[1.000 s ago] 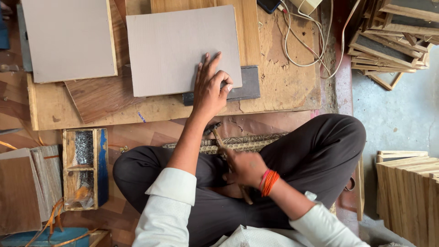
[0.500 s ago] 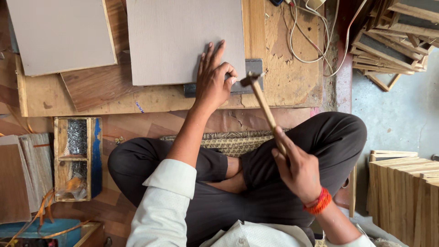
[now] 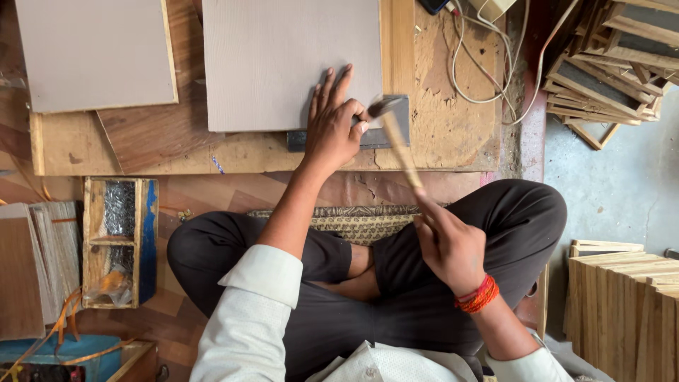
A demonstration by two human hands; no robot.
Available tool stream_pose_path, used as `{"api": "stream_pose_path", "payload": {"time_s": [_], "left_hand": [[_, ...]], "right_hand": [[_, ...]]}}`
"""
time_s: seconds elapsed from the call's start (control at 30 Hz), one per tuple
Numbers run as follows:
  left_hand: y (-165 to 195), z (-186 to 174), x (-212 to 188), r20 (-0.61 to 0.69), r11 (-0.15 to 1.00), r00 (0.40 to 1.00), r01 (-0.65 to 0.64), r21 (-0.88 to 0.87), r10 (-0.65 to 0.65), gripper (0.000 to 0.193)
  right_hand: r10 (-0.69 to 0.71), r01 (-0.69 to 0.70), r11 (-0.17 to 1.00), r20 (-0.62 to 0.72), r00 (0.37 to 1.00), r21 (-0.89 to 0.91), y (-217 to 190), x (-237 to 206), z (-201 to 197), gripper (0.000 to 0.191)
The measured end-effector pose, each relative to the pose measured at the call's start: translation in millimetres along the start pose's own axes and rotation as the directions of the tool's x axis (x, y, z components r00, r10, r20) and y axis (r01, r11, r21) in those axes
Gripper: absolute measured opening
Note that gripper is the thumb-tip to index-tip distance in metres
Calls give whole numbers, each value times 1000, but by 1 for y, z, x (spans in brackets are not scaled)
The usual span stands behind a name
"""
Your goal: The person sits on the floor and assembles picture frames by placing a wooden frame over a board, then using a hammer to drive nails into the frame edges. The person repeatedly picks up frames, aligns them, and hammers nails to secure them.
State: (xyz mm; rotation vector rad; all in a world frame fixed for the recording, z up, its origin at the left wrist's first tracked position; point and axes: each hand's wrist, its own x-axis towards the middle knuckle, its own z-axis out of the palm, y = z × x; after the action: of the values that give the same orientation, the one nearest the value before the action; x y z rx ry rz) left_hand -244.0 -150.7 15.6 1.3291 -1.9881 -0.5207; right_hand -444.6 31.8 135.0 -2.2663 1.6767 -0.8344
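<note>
I sit cross-legged on the floor facing a low wooden work board (image 3: 453, 134). My left hand (image 3: 336, 124) rests flat on the near right corner of a pale grey panel (image 3: 290, 60), with thumb and forefinger pinched together at the panel's edge. My right hand (image 3: 453, 244) grips the wooden handle of a hammer (image 3: 396, 138). The hammer's head is blurred and sits right beside my left fingertips, over a dark metal plate (image 3: 392, 127) under the panel's corner. Whatever the fingertips pinch is too small to make out.
A second grey panel (image 3: 95, 53) lies at the far left. A small wooden compartment box (image 3: 119, 240) stands left of my knee. Stacks of wooden frames (image 3: 608, 64) lie at the upper right, cut boards (image 3: 626, 311) at the lower right. White cables (image 3: 481, 56) trail across the board.
My right hand came up from my lap with the hammer and swung its head to my left fingertips at the panel's corner. The left hand stayed on the panel.
</note>
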Motion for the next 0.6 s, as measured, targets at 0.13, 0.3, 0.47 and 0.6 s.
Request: {"api": "stream_pose_path", "payload": {"time_s": [0.13, 0.3, 0.47, 0.6], "left_hand": [[2, 1, 4, 45, 999, 998, 42, -6, -42, 17], [-3, -5, -2, 38, 996, 999, -32, -78, 35, 38], [-2, -5, -2, 56, 997, 998, -35, -62, 38, 53], [2, -4, -6, 37, 998, 999, -23, -52, 25, 60]], "right_hand": [[24, -24, 1000, -4, 1000, -15, 0, -1, -8, 50], [-148, 172, 984, -315, 937, 48, 5, -1, -8, 44], [-13, 24, 985, 69, 998, -170, 15, 1, -10, 54], [-110, 112, 994, -215, 970, -2, 11, -7, -12, 44]]}}
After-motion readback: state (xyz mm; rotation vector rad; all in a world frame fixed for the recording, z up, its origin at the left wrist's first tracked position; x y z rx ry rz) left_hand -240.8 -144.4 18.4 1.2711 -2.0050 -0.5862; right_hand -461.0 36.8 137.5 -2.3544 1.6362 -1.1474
